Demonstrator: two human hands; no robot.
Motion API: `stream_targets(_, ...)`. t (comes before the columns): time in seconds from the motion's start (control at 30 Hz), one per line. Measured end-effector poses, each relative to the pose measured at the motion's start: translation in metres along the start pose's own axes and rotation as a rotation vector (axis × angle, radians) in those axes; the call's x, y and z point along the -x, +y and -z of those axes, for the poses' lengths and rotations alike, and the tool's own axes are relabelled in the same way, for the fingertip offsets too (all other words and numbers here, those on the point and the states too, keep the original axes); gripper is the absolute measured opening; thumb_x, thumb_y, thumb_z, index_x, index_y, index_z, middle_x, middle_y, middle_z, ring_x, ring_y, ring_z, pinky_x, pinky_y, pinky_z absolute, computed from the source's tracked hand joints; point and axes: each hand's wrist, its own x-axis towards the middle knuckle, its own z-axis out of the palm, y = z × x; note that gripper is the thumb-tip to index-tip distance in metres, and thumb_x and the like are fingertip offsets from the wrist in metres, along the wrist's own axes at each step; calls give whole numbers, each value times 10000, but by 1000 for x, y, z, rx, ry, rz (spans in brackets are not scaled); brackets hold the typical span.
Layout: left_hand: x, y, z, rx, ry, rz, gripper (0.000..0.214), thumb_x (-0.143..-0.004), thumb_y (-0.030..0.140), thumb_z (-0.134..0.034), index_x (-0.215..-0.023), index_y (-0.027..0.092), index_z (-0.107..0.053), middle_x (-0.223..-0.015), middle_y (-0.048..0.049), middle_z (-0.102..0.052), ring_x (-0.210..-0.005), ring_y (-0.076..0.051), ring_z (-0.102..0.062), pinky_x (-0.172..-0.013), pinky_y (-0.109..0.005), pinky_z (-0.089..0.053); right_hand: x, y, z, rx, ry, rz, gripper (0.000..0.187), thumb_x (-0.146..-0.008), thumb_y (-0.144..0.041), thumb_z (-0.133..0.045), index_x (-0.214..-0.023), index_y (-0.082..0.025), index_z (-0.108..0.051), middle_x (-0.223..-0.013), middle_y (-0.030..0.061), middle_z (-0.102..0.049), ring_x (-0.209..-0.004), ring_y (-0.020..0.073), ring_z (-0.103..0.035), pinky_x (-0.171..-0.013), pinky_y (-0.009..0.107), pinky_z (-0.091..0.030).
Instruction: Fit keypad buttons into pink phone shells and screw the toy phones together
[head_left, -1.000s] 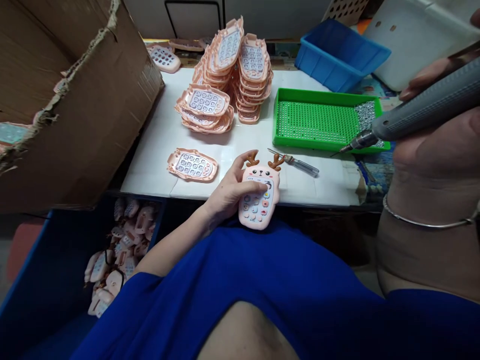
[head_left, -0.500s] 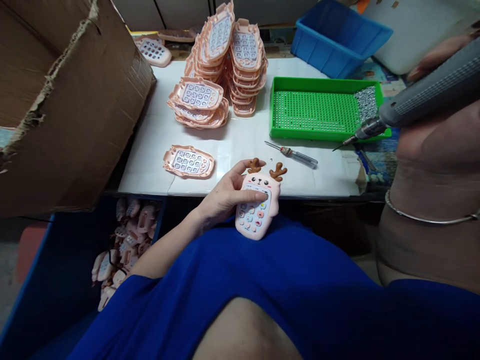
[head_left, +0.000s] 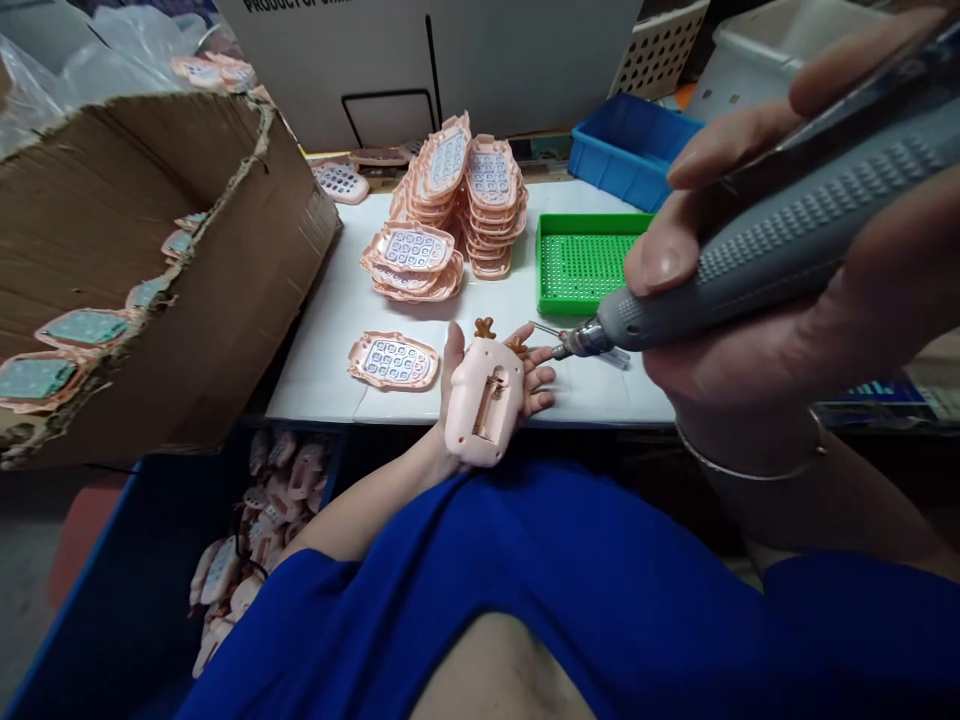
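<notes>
A pink toy phone [head_left: 480,400] with brown antlers lies back side up on my left hand [head_left: 536,385]. The palm is turned up and the fingers reach out past its edge. An open battery slot and screw holes show on its back. My right hand [head_left: 757,365] grips a grey electric screwdriver [head_left: 795,235]. Its tip is close to the phone's antler end; whether they touch I cannot tell. A single pink keypad half-shell [head_left: 394,361] lies on the white tabletop, left of the phone. Behind my right hand is a small clear-handled screwdriver [head_left: 616,357], partly hidden.
Stacked pink half-shells [head_left: 491,200] stand at the back. A green perforated tray [head_left: 574,305] and a blue bin [head_left: 619,165] are behind my right hand. To the left stand a cardboard box [head_left: 247,260] with circuit-board shells and a blue crate [head_left: 142,560] of assembled phones.
The toy phone has turned from its face to its back, and my left hand has opened out under it. My right hand has brought the electric screwdriver left, close to the phone.
</notes>
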Motion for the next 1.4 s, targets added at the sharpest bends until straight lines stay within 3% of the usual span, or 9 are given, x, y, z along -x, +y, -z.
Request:
stream_targets(0.13,3,-4,1,-40,92,-28,621,-877,603,-366,-1207,131,-598,-932,-139,-706,-869,-273,-693,-776,-393,-523,1,8,-9,16,21,202,364,-919,-618,-458,-815,-312,-626,-829,-143,-590,-658,1,-670,-491,134,-433)
stream_targets(0.27,6,-6,1,-91,50,-67,589,-803,433,-452,-1309,148,-552,-963,-114,-709,-1000,-277,-677,-851,-382,-501,3,16,-10,140,15,124,434,-850,-690,-541,-759,-268,-581,-793,-109,-577,-501,2,-575,-434,169,-396)
stream_targets(0.43,4,-5,5,-201,-21,-122,615,-722,419,-509,-1298,209,-567,-986,-77,-727,-1105,-298,-654,-885,-409,-519,8,20,-13,175,59,75,533,-796,-786,-547,-652,-273,-539,-695,-48,-561,-427,68,-497,-327,253,-347)
stream_targets(0.5,3,-5,4,-250,-37,-138,626,-696,426,-524,-1290,231,-568,-986,-64,-729,-1108,-306,-652,-904,-435,-522,10,21,-12,145,47,63,526,-768,-791,-576,-617,-289,-541,-686,-25,-576,-426,93,-477,-314,290,-353)
stream_targets(0.7,3,-8,-3,-280,-24,-204,586,-630,374,-518,-1185,210,-615,-876,-57,-722,-1061,-291,-660,-971,-447,-512,13,25,0,210,-55,-102,516,-660,-798,-665,-775,-305,-565,-584,-17,-560,-511,188,-580,-459,364,-533)
stream_targets(0.93,-1,-7,-2,-243,-43,-127,617,-626,386,-541,-1210,192,-598,-955,-81,-733,-1142,-315,-651,-918,-409,-527,1,36,4,56,-58,-46,388,-725,-652,-710,-686,-285,-591,-614,-38,-571,-408,98,-441,-361,283,-380)
stream_targets(1.17,5,-13,4,-189,18,-119,555,-687,440,-608,-1144,127,-594,-1091,-146,-713,-1219,-300,-612,-1046,-392,-443,-8,30,6,145,47,87,487,-804,-755,-576,-767,-272,-628,-771,-24,-626,-460,93,-483,-376,276,-370)
stream_targets(1.27,19,-14,19,-188,-88,2,587,-615,352,-657,-1154,127,-597,-1108,-159,-723,-1165,-315,-643,-1066,-439,-415,-9,29,12,147,49,140,418,-863,-680,-574,-773,-274,-625,-782,-31,-613,-486,86,-504,-385,252,-344)
stream_targets(1.4,36,-8,38,-225,-252,361,572,-663,365,-624,-1144,57,-642,-1030,-205,-744,-986,-295,-711,-979,-403,-468,-9,30,18,63,47,177,208,-966,-394,-553,-848,-281,-681,-828,-33,-601,-511,63,-513,-419,226,-333)
